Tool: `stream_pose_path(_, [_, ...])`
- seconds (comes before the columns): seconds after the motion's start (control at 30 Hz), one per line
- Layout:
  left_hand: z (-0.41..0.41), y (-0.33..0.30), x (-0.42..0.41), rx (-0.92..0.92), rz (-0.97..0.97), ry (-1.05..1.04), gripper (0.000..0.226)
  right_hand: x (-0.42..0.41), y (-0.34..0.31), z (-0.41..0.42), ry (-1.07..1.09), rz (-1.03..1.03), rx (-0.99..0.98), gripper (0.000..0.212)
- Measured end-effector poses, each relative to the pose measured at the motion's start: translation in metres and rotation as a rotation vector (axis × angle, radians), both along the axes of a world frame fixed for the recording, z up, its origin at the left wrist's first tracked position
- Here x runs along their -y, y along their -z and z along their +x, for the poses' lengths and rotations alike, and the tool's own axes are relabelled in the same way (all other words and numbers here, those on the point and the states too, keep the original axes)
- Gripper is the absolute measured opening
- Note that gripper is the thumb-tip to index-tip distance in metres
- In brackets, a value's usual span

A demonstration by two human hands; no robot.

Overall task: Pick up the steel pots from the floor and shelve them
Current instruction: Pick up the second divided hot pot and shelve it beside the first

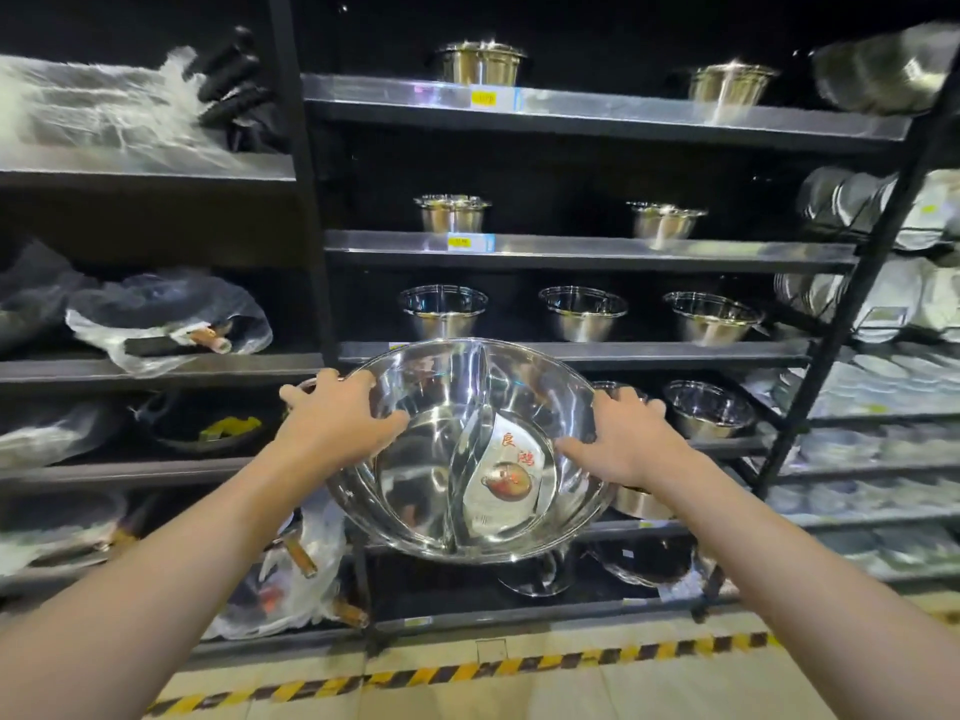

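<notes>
A wide steel pot (436, 407) with a curved divider down its middle and a paper label inside is held up in front of the shelving, tilted so its inside faces me. My left hand (340, 415) grips its left rim, thumb inside the bowl. My right hand (626, 441) grips its right rim the same way. The pot hangs in front of the metal shelf (675, 350) that carries three similar steel pots (583, 311).
Lidded steel pots (480, 62) stand on the two upper shelves, more bowls (709, 407) on the shelf behind my right hand. Plastic-wrapped pans (166, 317) fill the left unit, stacked plates (893, 210) the right rack. Striped hazard tape (467, 672) runs along the floor.
</notes>
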State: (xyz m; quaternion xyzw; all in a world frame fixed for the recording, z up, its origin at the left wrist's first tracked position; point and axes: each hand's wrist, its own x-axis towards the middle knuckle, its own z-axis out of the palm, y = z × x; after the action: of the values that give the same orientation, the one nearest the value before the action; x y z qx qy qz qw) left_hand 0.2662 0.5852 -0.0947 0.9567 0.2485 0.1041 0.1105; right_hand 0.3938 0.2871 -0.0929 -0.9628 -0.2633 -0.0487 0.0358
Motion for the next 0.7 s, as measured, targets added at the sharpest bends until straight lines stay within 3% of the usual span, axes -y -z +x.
stream_pose_path(0.23, [0.045,0.035,-0.019,-0.067,0.044,0.010,0.070,-0.020,0.030,0.036,0.019,0.007,0.002,0.068])
stream_pose_path(0.4, [0.074,0.092,-0.018,-0.101,0.004,-0.008,0.074,-0.022,0.086,0.073,-0.017,-0.007,-0.059,0.066])
stream_pose_path(0.57, [0.102,0.204,-0.022,-0.119,-0.057,-0.091,0.079,-0.031,0.199,0.109,0.022,0.014,-0.140,0.071])
stream_pose_path(0.7, [0.118,0.327,-0.030,-0.147,-0.074,-0.121,0.069,-0.047,0.317,0.133,0.045,0.015,-0.224,0.078])
